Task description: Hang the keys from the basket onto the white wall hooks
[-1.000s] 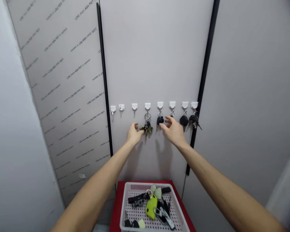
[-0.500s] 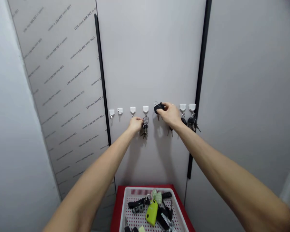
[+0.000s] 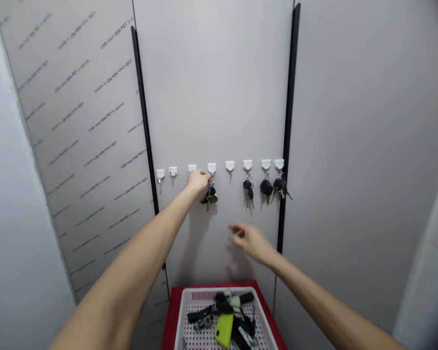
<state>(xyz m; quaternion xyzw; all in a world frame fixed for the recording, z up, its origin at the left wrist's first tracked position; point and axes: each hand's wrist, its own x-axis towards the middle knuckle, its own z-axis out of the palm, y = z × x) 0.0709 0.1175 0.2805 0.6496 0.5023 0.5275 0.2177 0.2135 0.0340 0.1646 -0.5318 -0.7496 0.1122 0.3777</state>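
Observation:
A row of white hooks (image 3: pixel 229 166) is stuck on the grey wall panel. My left hand (image 3: pixel 198 181) is raised to the fourth hook and pinches the ring of a key bunch (image 3: pixel 209 196) that hangs there. My right hand (image 3: pixel 250 240) hovers lower down in front of the wall, above the basket. Its fingers are loosely apart and blurred, and I see nothing in them. The fifth hook is bare. The three hooks to its right carry black keys and fobs (image 3: pixel 266 187). The three hooks at the left are bare.
A white perforated basket (image 3: pixel 180 316) stands on a red surface (image 3: pixel 170 311) below. It holds a lime-green fob (image 3: pixel 223 329), black straps and several keys. Black vertical strips (image 3: pixel 287 121) edge the wall panel. A printed film-covered panel (image 3: pixel 76 121) is on the left.
My right hand lifted a black fob off the fifth hook, then dropped down away from the hooks. My left hand moved up from the key bunch to its ring at the fourth hook.

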